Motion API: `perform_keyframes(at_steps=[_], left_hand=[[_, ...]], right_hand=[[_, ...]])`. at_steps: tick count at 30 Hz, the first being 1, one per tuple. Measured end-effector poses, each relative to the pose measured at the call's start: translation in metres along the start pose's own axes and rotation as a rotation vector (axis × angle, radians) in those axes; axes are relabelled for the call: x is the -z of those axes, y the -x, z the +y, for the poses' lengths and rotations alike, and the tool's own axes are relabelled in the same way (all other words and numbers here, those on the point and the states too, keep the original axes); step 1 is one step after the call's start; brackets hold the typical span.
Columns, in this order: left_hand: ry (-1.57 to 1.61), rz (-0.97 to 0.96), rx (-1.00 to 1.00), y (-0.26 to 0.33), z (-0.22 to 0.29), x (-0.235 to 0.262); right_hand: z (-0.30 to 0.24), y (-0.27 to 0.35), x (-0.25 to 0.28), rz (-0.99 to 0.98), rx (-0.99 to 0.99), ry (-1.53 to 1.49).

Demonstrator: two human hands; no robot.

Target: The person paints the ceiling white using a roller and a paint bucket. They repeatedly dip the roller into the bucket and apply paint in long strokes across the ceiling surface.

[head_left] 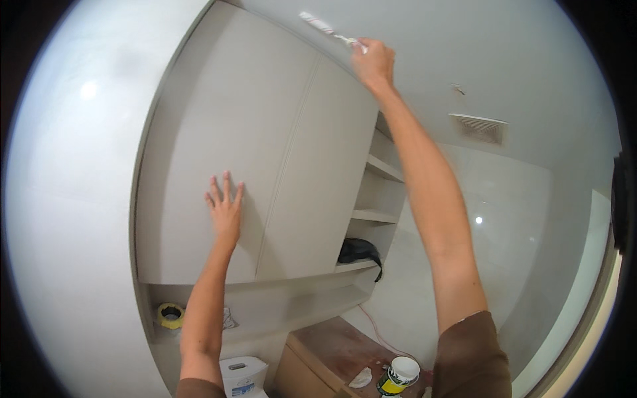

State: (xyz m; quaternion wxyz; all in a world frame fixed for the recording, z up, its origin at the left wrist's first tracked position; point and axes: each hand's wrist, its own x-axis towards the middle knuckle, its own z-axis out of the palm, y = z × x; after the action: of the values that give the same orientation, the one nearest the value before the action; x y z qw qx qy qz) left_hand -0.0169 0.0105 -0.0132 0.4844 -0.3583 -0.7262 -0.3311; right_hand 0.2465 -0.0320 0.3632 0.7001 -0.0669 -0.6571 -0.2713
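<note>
Right hand (373,61) raised overhead, fist closed around a brush (326,28) handle; bristle end points left along the joint where cabinet (265,146) top meets ceiling (464,53). Left hand (225,207) holds nothing, fingers spread, palm flat on the left cabinet door. Below: yellow tape roll (170,316) on the open shelf, black bag (359,251) in the side niche, paint tub (400,373) and a rag (361,378) on the low wooden counter (332,351).

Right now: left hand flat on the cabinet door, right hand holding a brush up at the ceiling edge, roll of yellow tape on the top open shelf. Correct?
Not quite. The left hand on the cabinet door and the right hand with the brush are right, but the head view shows the yellow tape roll in the niche below the cabinet doors.
</note>
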Motion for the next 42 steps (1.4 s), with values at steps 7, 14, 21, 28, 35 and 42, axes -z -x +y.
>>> perform_keyframes(at_steps=[7,14,21,28,35,42], left_hand=[[0.034,-0.035,0.018,-0.001,0.002,0.004],[0.014,-0.005,0.009,-0.004,-0.001,-0.008],[0.055,0.043,0.011,-0.005,-0.003,-0.020],[0.104,0.157,0.022,-0.007,-0.005,-0.032],[0.076,0.114,0.010,-0.003,-0.007,-0.019],[0.136,0.093,0.003,0.001,-0.008,-0.008]], right_hand=[[0.010,0.010,0.130,0.008,0.079,-0.032],[-0.018,-0.027,0.271,0.086,0.118,0.156],[-0.010,-0.051,0.407,0.154,0.163,0.256],[-0.038,-0.050,0.433,0.109,0.068,0.258],[-0.028,-0.061,0.446,0.111,0.148,0.334],[-0.034,-0.050,0.460,0.093,0.053,0.249]])
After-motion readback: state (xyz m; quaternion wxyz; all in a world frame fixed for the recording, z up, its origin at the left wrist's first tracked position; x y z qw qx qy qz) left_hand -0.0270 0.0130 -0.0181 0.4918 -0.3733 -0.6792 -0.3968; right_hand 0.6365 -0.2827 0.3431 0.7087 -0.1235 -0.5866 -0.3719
